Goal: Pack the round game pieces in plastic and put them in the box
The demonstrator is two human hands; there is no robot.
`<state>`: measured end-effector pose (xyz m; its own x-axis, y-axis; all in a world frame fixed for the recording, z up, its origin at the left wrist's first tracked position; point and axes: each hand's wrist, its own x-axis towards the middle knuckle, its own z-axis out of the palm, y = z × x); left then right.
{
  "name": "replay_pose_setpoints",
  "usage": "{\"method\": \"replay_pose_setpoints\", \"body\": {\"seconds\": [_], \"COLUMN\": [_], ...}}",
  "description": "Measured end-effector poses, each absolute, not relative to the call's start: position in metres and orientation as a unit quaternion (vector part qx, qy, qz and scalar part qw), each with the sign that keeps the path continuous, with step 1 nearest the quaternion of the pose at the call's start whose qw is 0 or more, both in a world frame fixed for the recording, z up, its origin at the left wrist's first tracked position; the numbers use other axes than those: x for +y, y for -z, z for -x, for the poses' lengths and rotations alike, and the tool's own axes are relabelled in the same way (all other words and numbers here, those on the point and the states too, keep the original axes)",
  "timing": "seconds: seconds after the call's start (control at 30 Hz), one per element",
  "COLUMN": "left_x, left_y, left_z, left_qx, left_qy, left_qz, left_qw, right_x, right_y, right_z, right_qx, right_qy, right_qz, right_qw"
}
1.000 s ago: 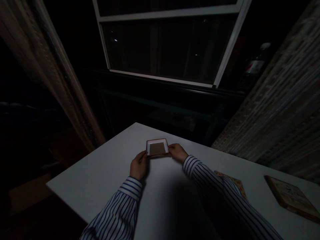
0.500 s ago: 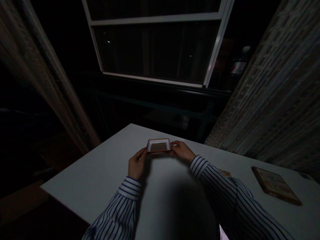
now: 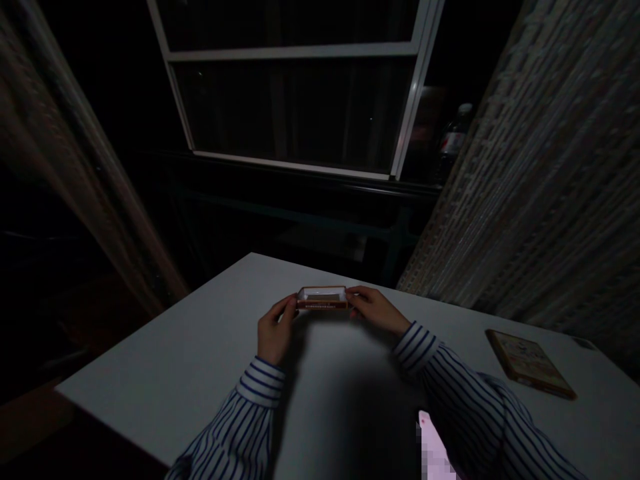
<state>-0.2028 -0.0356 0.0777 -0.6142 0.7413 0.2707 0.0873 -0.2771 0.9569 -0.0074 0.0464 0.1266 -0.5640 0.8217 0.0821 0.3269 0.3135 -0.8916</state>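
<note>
Between my two hands is a small shallow open box [image 3: 323, 305], brown outside and white inside, with pale lettering along its near side. My left hand [image 3: 277, 328] grips its left end between thumb and fingers. At the right end, my right hand [image 3: 375, 309] pinches the box's edge. The box is tilted so that its near side shows more than its inside. It is held over the far part of the white table [image 3: 210, 333]; whether it touches the surface I cannot tell.
A flat brown-edged box with a picture on top [image 3: 531, 363] lies on the table's right side. A pink object [image 3: 435, 443], partly blurred out, is by my right forearm. Behind stand a window [image 3: 295, 113], a bottle [image 3: 454, 140] and curtains [image 3: 500, 173].
The box has tipped, so its inside shows less and its near side more. My view has shifted slightly right, and more of the pink object shows.
</note>
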Motion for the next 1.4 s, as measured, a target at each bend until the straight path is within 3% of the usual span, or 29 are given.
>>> {"method": "replay_pose_setpoints", "body": {"seconds": [0.3, 0.6, 1.4], "left_x": [-0.034, -0.037, -0.011], "left_y": [-0.088, -0.100, -0.109], "left_z": [0.184, 0.163, 0.121], "left_qx": [0.548, 0.552, 0.517], "left_qy": [-0.696, -0.637, -0.589], "left_qz": [-0.395, -0.517, -0.597], "left_qw": [0.243, 0.152, 0.173], "right_x": [0.032, 0.026, 0.015], "right_y": [-0.134, -0.136, -0.126], "right_z": [-0.020, -0.044, -0.104], "right_qx": [-0.763, -0.758, -0.760], "right_qy": [-0.455, -0.433, -0.334], "right_qz": [0.347, 0.353, 0.395], "right_qw": [0.301, 0.335, 0.395]}}
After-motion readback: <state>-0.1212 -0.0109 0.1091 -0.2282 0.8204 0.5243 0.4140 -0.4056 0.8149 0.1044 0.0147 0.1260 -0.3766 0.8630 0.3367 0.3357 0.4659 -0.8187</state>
